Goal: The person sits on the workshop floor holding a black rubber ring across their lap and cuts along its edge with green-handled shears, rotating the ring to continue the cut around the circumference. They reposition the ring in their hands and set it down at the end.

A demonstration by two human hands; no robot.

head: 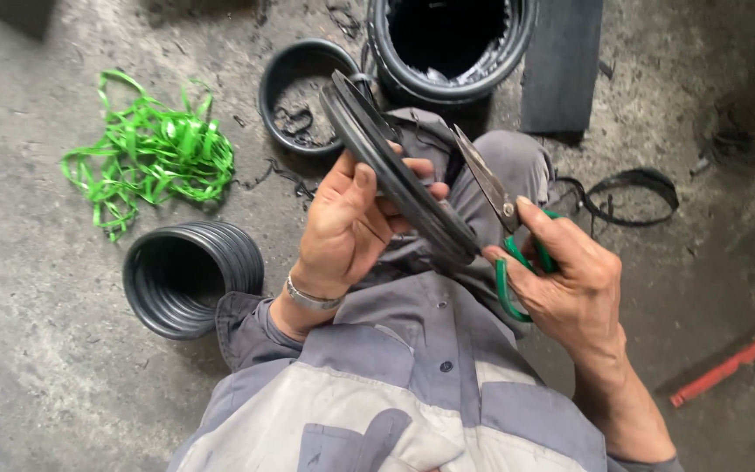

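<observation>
Black rubber ring (395,175): gripped edge-on in the left hand (342,227), thumb laid across its near face, fingers curled behind; it is held above the lap.
Ring axis: the long line runs from upper left, near the tubs, down to lower right, where its lower end meets the scissors.
Right hand (570,280): closed through the green handles of the scissors (504,210); the steel blades point up and left, lying just beside the ring's lower right edge.
Nearer hand: the ring is already carried by the left; the right reaches it only through the blades.
Grey work jacket (395,385): seen beneath both hands.
Concrete floor (45,367): a stack of black rings (187,275) lies at the left, green strapping (146,157) further out, a shallow black tub (299,92) and a deep black bucket (452,44) ahead, a loose black strip (631,197) at the right.
</observation>
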